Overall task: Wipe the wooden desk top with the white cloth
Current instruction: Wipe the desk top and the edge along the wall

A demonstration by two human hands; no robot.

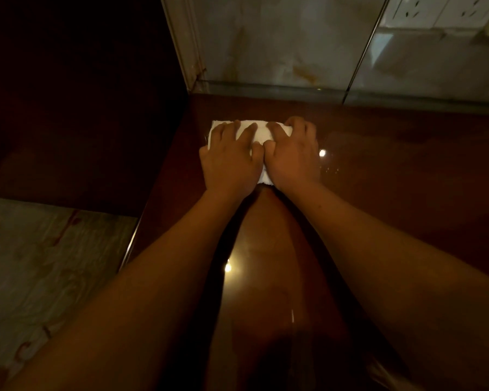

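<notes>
Head view: left hand [232, 165] and right hand [291, 159] press spread fingers flat on white cloth [261, 132].

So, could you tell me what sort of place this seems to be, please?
Most likely a room in a home or hotel, though I can't be sure: a glossy wooden desk stands against a marble-look tiled wall, with sockets set above it and a patterned floor beside it.

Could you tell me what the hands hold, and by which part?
The left hand presses flat on the left half of the white cloth; the right hand covers its right end, but whether with a grip cannot be told.
</notes>
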